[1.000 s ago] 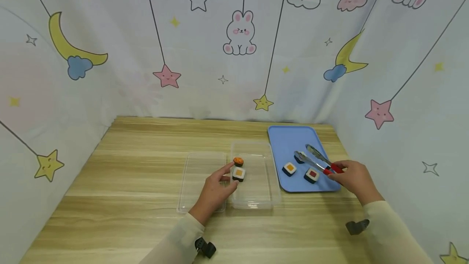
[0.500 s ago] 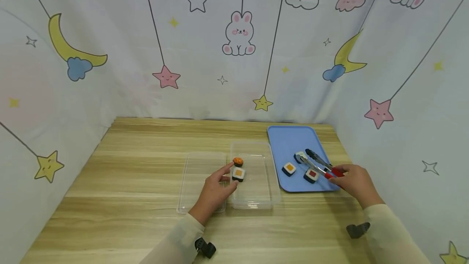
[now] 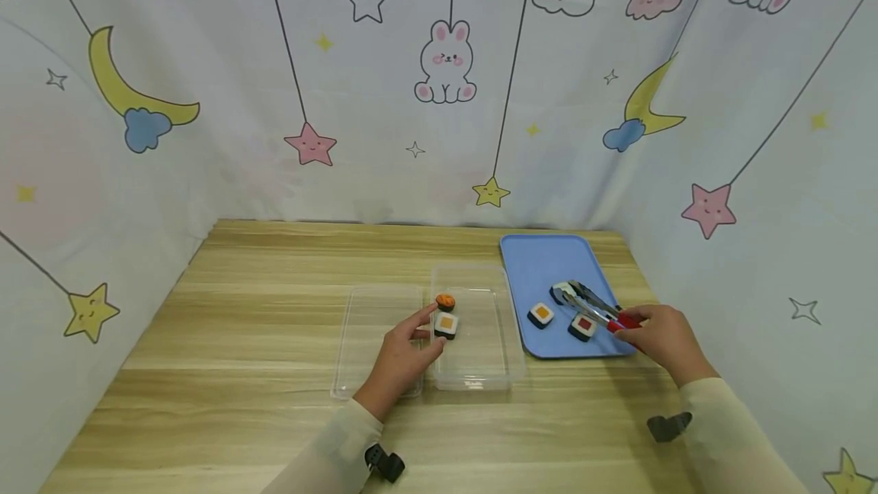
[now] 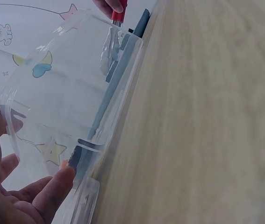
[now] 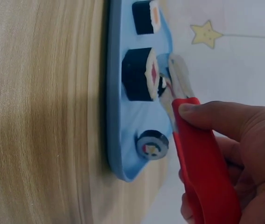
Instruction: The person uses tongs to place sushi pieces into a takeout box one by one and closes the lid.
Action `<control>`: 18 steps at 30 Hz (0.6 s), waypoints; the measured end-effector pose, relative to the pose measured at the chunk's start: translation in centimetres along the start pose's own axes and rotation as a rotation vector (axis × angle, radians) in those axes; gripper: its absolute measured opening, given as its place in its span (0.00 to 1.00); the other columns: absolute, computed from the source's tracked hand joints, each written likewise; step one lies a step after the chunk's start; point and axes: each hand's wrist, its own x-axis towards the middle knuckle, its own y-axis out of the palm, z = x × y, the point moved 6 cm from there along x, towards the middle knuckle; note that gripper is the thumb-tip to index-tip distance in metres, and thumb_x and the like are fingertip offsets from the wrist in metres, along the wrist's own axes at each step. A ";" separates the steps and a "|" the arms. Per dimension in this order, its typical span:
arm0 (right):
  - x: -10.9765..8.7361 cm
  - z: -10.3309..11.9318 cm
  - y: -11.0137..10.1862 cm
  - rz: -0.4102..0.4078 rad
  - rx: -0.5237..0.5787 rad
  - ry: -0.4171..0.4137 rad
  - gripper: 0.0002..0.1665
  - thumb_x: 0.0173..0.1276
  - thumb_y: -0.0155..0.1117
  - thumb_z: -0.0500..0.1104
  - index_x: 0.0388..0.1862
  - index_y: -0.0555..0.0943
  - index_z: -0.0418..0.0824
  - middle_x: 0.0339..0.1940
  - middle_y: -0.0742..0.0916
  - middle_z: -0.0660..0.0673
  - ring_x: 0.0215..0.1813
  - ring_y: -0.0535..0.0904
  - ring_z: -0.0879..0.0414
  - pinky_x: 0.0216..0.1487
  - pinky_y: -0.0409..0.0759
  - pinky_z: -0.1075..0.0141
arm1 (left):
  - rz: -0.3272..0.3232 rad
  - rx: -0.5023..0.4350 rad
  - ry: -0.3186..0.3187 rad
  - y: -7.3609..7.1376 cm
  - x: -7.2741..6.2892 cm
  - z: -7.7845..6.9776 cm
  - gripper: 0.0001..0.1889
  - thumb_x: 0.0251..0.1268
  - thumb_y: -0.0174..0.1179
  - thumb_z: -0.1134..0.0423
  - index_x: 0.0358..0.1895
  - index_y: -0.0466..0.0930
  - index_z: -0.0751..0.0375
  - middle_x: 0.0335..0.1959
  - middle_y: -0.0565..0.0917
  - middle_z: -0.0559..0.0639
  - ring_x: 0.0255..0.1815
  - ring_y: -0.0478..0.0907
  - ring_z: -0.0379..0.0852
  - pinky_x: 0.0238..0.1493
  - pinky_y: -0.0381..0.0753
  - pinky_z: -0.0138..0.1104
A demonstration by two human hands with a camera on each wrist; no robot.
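My left hand [image 3: 405, 357] holds the left wall of a clear plastic box [image 3: 480, 383], thumb and fingers at its rim. Inside, by that wall, sit an orange-topped sushi piece [image 3: 446, 302] and a square sushi roll with a yellow centre [image 3: 446, 325]. My right hand [image 3: 665, 338] grips red-handled metal tongs [image 3: 600, 315] over the blue tray [image 3: 549, 258]. The tong tips stand around a white-topped sushi roll [image 3: 559, 290], partly covered by them. Near it lie a yellow-centred roll [image 3: 540, 315] and a red-centred roll [image 3: 582, 327]. A round roll [image 5: 153, 145] shows in the right wrist view.
A clear plastic lid [image 3: 350, 349] lies left of the box on the wooden table [image 3: 240, 341]. The blue tray stands right beside the box. A patterned white curtain [image 3: 384, 174] hangs behind and along both sides.
The tongs have shifted slightly and their tips have drawn closer together around the white-topped roll. My left hand and the box have stayed in place.
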 end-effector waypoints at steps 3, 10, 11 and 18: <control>0.0 0.0 0.0 -0.007 0.001 -0.011 0.32 0.60 0.80 0.52 0.55 0.87 0.32 0.51 0.87 0.29 0.48 0.81 0.40 0.40 0.79 0.58 | -0.002 0.008 0.007 0.0 0.0 -0.1 0.33 0.66 0.71 0.58 0.75 0.74 0.50 0.67 0.80 0.60 0.58 0.83 0.56 0.46 0.85 0.44; -0.1 0.2 0.0 -0.013 -0.004 -0.013 0.32 0.60 0.80 0.51 0.56 0.86 0.30 0.50 0.87 0.29 0.48 0.81 0.39 0.40 0.78 0.58 | -0.003 0.001 0.008 0.0 0.1 -0.1 0.33 0.66 0.71 0.58 0.75 0.75 0.49 0.66 0.80 0.60 0.58 0.83 0.56 0.45 0.85 0.44; -0.1 0.2 0.0 -0.013 -0.004 -0.013 0.32 0.60 0.80 0.51 0.56 0.86 0.30 0.50 0.87 0.29 0.48 0.81 0.38 0.40 0.78 0.58 | -0.004 -0.001 0.009 0.0 0.1 -0.1 0.32 0.66 0.71 0.58 0.74 0.75 0.49 0.66 0.80 0.60 0.58 0.83 0.57 0.45 0.85 0.44; -0.2 0.2 0.1 -0.013 -0.004 -0.018 0.32 0.61 0.79 0.51 0.57 0.86 0.30 0.52 0.86 0.28 0.49 0.81 0.37 0.40 0.80 0.57 | -0.006 0.001 0.002 0.0 0.0 0.0 0.32 0.66 0.71 0.58 0.74 0.75 0.49 0.66 0.80 0.60 0.58 0.83 0.56 0.45 0.85 0.43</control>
